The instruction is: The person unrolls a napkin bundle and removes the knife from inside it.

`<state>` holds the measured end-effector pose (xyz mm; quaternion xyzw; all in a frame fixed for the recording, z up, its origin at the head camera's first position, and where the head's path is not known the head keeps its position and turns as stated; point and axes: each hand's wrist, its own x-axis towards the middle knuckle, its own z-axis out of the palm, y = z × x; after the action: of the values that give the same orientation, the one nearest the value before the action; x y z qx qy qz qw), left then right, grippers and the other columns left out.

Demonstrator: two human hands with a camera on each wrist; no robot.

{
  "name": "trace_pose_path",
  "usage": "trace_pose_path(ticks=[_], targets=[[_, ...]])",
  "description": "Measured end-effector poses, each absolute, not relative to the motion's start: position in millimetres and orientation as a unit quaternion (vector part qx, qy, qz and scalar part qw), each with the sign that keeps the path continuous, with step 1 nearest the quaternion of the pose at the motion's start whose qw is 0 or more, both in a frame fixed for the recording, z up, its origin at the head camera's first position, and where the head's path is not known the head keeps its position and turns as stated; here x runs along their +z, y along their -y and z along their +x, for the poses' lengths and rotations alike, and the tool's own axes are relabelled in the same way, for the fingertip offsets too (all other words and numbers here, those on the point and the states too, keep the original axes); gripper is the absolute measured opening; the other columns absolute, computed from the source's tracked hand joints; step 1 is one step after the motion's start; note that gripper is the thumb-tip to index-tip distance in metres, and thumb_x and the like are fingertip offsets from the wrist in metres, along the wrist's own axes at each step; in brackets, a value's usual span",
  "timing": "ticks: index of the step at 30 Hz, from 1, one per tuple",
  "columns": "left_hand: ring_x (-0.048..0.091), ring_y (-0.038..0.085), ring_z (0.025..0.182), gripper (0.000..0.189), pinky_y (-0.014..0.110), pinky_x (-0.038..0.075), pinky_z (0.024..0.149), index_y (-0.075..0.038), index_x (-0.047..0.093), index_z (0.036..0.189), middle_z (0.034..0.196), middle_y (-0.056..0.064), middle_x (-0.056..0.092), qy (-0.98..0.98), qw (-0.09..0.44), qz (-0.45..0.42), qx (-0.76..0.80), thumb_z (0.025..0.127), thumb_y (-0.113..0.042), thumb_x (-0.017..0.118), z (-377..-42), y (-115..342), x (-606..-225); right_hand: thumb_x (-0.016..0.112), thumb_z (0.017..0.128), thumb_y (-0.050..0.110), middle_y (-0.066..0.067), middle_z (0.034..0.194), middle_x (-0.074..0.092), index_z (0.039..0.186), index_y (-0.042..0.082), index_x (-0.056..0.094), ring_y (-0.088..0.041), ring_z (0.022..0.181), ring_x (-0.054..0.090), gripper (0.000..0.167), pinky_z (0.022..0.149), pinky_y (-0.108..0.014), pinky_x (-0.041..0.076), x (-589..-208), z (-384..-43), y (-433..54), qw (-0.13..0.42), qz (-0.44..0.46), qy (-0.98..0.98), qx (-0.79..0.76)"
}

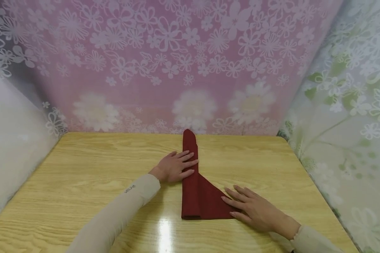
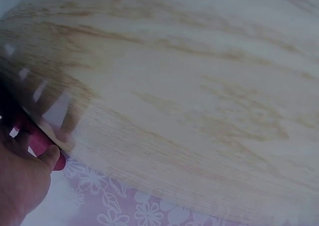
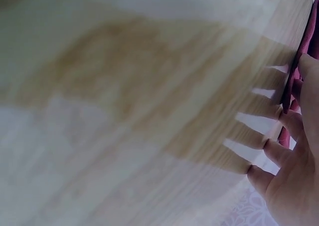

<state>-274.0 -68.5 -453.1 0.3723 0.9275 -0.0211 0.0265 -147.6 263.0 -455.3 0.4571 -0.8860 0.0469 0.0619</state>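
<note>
A dark red cloth [image 1: 191,200] lies on the wooden table, folded into a narrow upright strip with a triangular flap [image 1: 213,202] spreading to the right at its lower end. My left hand [image 1: 174,167] rests on the upper part of the strip, fingers spread and straight across it. At the flap's right corner, the fingertips of my right hand [image 1: 261,211] touch the cloth, fingers extended. In the left wrist view the left hand [image 2: 22,181] appears beside the red cloth [image 2: 42,143]; the right wrist view shows the right hand [image 3: 294,161] against the cloth edge [image 3: 301,51].
The wood-grain table [image 1: 114,154] reaches back to a pink flowered curtain [image 1: 177,70]. Pale flowered sheets hang on the right [image 1: 351,123] and left [image 1: 12,140]. The strip's rounded top end lies at the table's far edge.
</note>
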Motion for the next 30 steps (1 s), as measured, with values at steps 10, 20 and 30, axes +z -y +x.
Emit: trace_pose_path(ticks=[10, 20, 30], targets=[[0.014, 0.017, 0.144, 0.054, 0.048, 0.015, 0.113, -0.035, 0.025, 0.151, 0.157, -0.004, 0.019, -0.927, 0.045, 0.369, -0.057, 0.101, -0.054, 0.021, -271, 62, -441, 0.049, 0.1, 0.037, -0.007, 0.149, 0.038, 0.143, 0.021, 0.047, -0.036, 0.135, 0.034, 0.046, 0.102, -0.049, 0.032, -455, -146, -263, 0.049, 0.449, 0.89, 0.062], [0.017, 0.023, 0.143, 0.051, 0.048, 0.019, 0.112, -0.029, 0.031, 0.151, 0.155, 0.001, 0.025, -0.935, 0.033, 0.35, -0.048, 0.103, -0.046, 0.026, -264, 57, -441, 0.048, 0.101, 0.037, -0.009, 0.149, 0.037, 0.144, 0.019, 0.047, -0.038, 0.135, 0.033, 0.047, 0.101, -0.055, 0.034, -453, -148, -262, 0.025, 0.449, 0.89, 0.071], [0.019, 0.022, 0.143, 0.052, 0.049, 0.019, 0.112, -0.031, 0.034, 0.15, 0.154, 0.0, 0.028, -0.945, 0.019, 0.322, -0.05, 0.102, -0.052, 0.026, -259, 52, -442, 0.048, 0.1, 0.036, -0.009, 0.151, 0.035, 0.144, 0.018, 0.046, -0.039, 0.135, 0.032, 0.047, 0.1, -0.057, 0.034, -453, -149, -262, 0.022, 0.445, 0.892, 0.079]])
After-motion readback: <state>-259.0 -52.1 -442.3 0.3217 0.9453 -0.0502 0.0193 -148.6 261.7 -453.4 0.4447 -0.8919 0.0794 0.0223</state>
